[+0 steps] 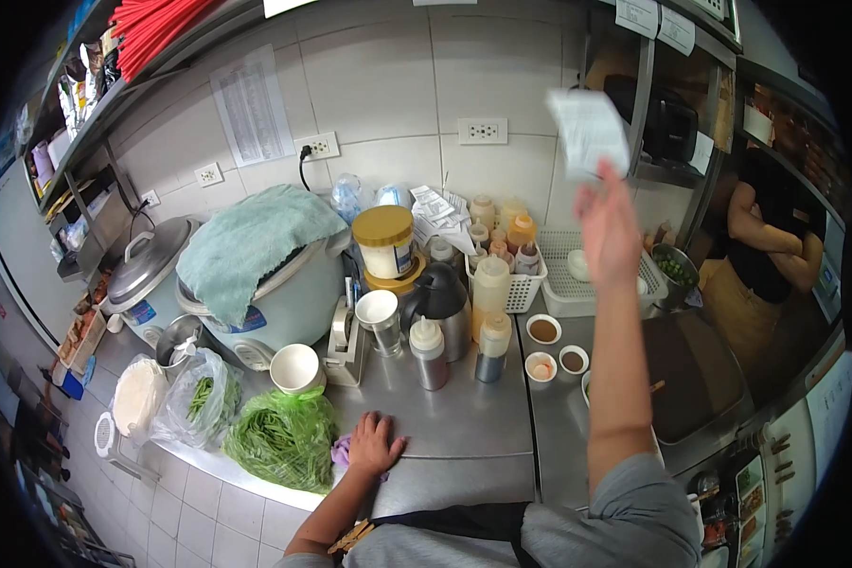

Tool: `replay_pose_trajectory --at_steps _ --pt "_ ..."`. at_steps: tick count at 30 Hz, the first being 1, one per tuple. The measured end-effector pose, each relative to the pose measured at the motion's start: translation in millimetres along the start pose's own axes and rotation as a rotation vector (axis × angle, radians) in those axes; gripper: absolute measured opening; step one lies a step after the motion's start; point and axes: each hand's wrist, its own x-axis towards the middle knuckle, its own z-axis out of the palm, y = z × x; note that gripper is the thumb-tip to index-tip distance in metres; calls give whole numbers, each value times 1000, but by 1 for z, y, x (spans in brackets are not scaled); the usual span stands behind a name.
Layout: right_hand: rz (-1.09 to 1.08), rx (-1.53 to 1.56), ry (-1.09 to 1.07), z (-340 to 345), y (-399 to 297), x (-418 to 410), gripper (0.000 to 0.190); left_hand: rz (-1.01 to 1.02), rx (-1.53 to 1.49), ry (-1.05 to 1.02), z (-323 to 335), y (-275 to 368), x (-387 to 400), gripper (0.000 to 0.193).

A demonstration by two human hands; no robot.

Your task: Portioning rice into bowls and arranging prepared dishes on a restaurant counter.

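My right hand (pixel 607 231) is raised at arm's length towards the tiled wall, pinching a printed paper slip (pixel 588 135). Both are blurred. My left hand (pixel 374 441) lies palm down on the steel counter (pixel 468 419), partly over a purple cloth (pixel 341 450). Close beside it is a green plastic bag of long green vegetables (pixel 282 433). Below my raised arm stand small cups of sauce (pixel 543 329). A white perforated tray (pixel 568 304) sits behind the forearm, which hides part of it.
Several squeeze bottles (pixel 427 358), a thermal jug (pixel 449 302) and a tape dispenser (pixel 342 348) stand across the counter. A large cooker (pixel 295 298) bears a teal towel (pixel 255 238). At right, a person with crossed arms (pixel 767 234) stands beyond the metal frame.
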Motion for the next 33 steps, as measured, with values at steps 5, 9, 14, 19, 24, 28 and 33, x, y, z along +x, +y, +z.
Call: replay_pose_trajectory --at_steps 5,9,14,19,24,28,33 --pt "683 -15 26 -46 46 -226 46 -35 -77 144 19 -1 8 50" --pt "1225 35 228 -46 63 -329 44 101 -310 194 27 46 20 50" --pt "1500 -189 126 -44 77 -344 44 97 -120 2 41 88 19 54" --pt "838 -1166 -321 -82 95 -350 37 69 -122 -67 46 93 17 56" --pt "714 -1516 -542 -44 98 -334 19 41 -121 -84 45 90 11 57" --pt "581 -1643 -581 -58 100 -331 16 39 -116 -112 43 90 11 57" --pt "585 -1779 -449 -71 95 -326 16 46 -114 -131 43 91 13 58"
